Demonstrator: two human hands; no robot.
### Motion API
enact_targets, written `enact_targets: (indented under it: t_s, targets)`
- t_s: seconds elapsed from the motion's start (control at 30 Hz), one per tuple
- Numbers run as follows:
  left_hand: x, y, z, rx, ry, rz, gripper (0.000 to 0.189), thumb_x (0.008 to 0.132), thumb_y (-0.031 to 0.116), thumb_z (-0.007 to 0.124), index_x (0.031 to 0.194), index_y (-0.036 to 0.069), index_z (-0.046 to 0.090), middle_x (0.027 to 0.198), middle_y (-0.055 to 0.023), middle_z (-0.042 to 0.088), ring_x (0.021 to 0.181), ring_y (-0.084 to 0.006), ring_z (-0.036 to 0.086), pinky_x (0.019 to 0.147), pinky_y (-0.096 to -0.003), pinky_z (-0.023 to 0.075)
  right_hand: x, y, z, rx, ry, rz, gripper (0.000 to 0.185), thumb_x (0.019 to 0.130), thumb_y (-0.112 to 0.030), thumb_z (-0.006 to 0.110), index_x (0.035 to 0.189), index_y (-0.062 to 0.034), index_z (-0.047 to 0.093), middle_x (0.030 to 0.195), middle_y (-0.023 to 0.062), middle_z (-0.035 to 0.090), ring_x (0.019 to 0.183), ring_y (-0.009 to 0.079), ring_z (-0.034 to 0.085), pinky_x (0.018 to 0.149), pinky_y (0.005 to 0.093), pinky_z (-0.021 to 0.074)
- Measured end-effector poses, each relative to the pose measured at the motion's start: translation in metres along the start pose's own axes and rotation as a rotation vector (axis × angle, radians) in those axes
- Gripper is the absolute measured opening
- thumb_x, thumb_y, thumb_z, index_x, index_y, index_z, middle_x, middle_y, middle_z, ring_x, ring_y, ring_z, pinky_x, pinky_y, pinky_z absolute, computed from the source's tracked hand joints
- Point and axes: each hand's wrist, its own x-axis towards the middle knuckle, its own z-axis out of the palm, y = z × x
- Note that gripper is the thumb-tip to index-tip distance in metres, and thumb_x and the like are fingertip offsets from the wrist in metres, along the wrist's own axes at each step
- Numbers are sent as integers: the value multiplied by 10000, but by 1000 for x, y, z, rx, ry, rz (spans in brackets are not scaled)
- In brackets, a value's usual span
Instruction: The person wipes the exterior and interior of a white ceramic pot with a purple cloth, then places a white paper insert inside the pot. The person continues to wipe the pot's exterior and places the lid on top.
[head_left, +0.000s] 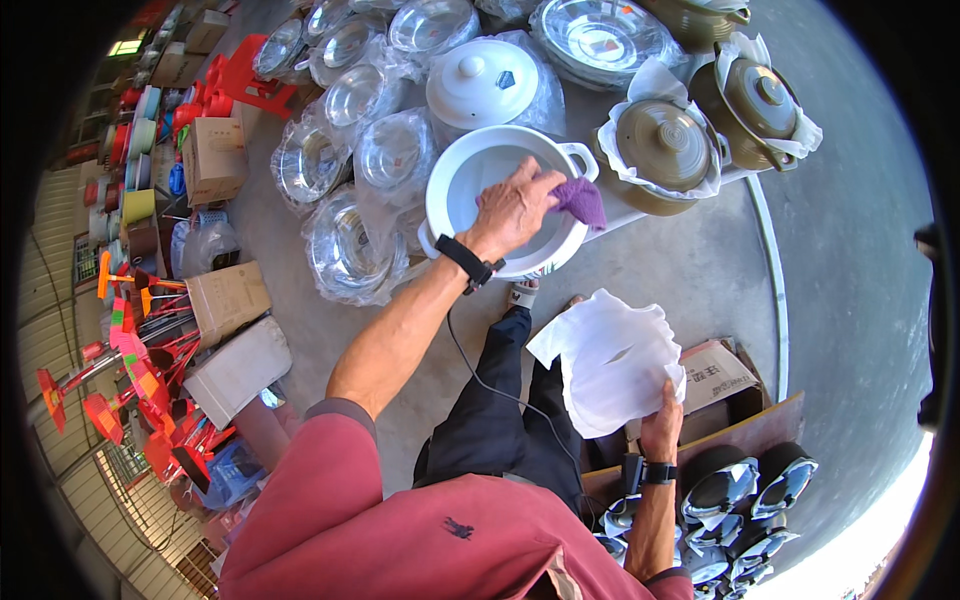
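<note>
My left hand presses a purple cloth inside a white ceramic pot, reaching in over its rim. The pot has two loop handles and a coloured pattern low on its outer wall. Just behind it, a matching white lid with a round knob rests on clear plastic wrapping. Low on the right, my right hand grips the edge of a crumpled white paper sheet. The sheet hangs in front of my leg, apart from the pot.
Plastic-wrapped glass lids crowd the table's left side. Brown lidded pots, lined with paper, stand on the right. Beside my right arm are an open cardboard box and dark pots. Red-handled brushes and cartons fill the left floor.
</note>
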Motion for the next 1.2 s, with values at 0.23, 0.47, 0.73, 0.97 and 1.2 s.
enact_targets:
  t_s: [0.23,0.47,0.73,0.97,1.2]
  targets:
    - [45,-89,-72,676,-175,242,427,855,-20,583,1215,175,702,1104,-122,531,1073,-315,582,841,-431,531,-7,11,-11,65,109,-14,493,1035,-296,579,1445,-39,486,1352,74,615,1210,226,600,1043,395,473]
    - [-58,-86,-75,563,-330,-121,280,979,263,578,1164,69,659,1060,-234,602,974,-436,634,786,-533,524,-4,31,-14,112,115,8,498,1039,-304,582,1430,-10,490,1357,85,607,1222,233,587,1068,413,450]
    - [-89,11,16,161,-68,-329,422,1018,339,534,785,0,632,681,-248,647,675,-464,652,617,-543,510,9,37,2,87,46,23,597,986,-385,666,1410,3,503,1340,92,602,1191,243,592,1050,393,457]
    - [-70,35,33,25,-72,-163,466,966,436,627,933,-27,583,891,-244,682,820,-453,675,694,-530,529,6,25,13,-11,-3,-22,600,987,-408,659,1399,4,517,1324,96,611,1187,235,594,1032,379,470]
    - [-56,9,29,7,-231,-189,509,921,475,676,1016,-22,630,926,-240,682,891,-439,672,750,-508,523,-1,29,16,-22,30,-29,615,986,-432,651,1399,3,516,1319,94,615,1183,230,595,1029,365,466]
